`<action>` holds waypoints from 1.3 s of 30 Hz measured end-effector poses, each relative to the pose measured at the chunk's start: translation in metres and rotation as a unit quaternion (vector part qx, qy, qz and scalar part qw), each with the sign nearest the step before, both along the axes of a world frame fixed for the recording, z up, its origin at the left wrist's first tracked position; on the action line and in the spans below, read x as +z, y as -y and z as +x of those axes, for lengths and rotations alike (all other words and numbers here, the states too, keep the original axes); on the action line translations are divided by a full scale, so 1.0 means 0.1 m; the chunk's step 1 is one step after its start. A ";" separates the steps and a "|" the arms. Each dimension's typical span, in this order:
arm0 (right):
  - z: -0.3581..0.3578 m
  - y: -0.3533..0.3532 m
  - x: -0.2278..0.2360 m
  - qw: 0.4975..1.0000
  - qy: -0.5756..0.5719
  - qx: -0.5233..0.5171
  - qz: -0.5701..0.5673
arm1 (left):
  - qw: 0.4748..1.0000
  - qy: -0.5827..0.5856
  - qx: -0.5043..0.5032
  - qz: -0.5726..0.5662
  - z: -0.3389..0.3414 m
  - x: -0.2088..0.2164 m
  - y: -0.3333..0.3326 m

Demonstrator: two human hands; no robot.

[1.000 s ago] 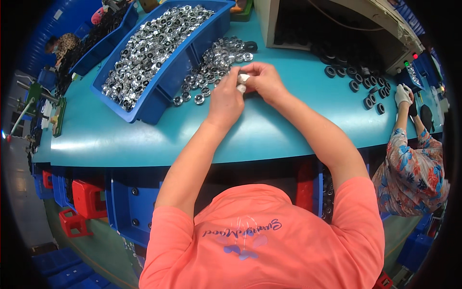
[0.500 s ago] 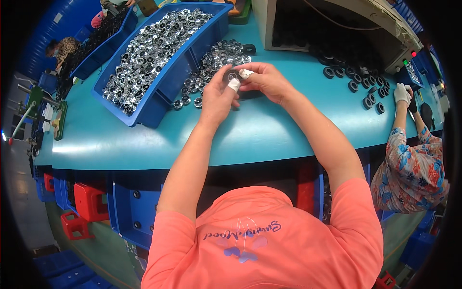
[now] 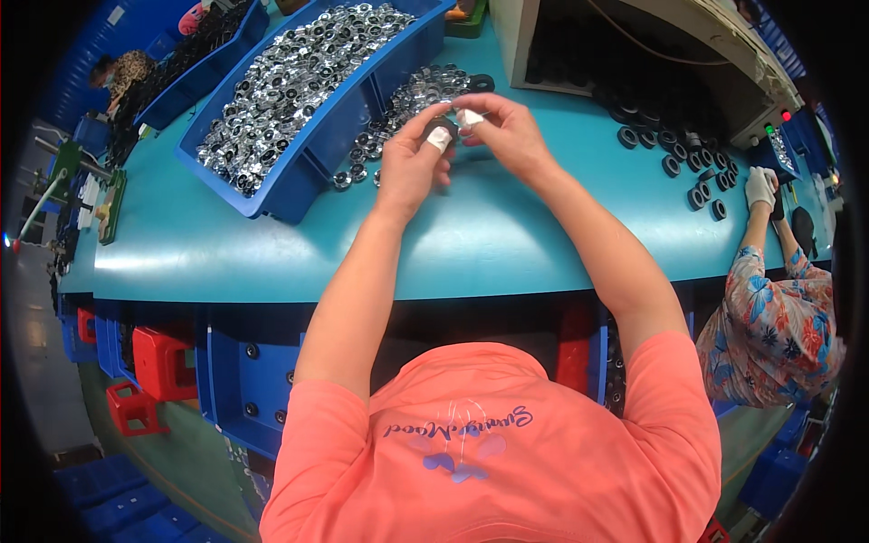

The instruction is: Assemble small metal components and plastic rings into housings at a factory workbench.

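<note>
Above the table, my left hand (image 3: 409, 167) is closed around a small black wheel (image 3: 442, 125), its taped thumb pressed against it. My right hand (image 3: 513, 138) is right beside the wheel, thumb and fingers curled together in a pinch. White tape wraps that thumb too. What the right fingers hold, if anything, is hidden. Just beyond my hands lies a loose heap of shiny silver wheel hubs (image 3: 425, 93), with a black rubber ring (image 3: 481, 83) at its right end.
A long blue bin (image 3: 312, 167) full of silver hubs stands at the left on the teal table (image 3: 507, 253). Black rubber tyres (image 3: 670, 166) lie scattered before a pale machine housing (image 3: 522, 45). At the right a co-worker's gloved hand (image 3: 760, 185) rests near the table edge. Red stools (image 3: 163, 362) stand below left.
My right hand has drawn slightly away to the right from the wheel. The wheel has tilted in my left hand, its silver centre no longer showing. The whole view has shifted a little.
</note>
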State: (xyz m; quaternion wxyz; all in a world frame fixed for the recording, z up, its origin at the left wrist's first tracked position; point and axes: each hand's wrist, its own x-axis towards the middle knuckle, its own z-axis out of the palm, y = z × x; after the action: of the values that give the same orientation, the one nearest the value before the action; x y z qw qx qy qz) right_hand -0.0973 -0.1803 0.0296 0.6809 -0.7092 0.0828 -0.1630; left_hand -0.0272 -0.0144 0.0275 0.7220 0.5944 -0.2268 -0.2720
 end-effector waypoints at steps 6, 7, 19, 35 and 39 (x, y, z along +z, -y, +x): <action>-0.10 0.09 0.08 0.998 -0.050 0.042 0.023 | 0.998 0.034 -0.024 -0.045 -0.05 0.01 0.00; -0.10 0.05 0.08 0.998 -0.046 0.047 0.024 | 0.998 0.040 -0.024 -0.034 -0.05 0.00 0.00; 0.03 0.12 -0.13 0.998 0.003 0.038 0.040 | 0.993 0.101 0.005 0.066 -0.08 0.00 -0.04; 0.10 0.57 -0.25 0.816 -0.179 -0.144 -0.530 | 0.631 0.300 0.267 0.663 -0.83 0.32 -4.04; 0.26 0.74 -0.14 0.836 -0.214 -0.045 -0.503 | 0.763 0.324 0.271 0.490 -0.72 0.45 -3.38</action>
State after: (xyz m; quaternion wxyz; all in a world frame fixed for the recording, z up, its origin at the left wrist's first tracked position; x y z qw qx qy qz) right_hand -0.0716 -0.2546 0.0159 0.1879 -0.9666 0.1647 -0.0571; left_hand -0.0994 0.3233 0.0725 0.2598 0.9566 -0.1123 0.0693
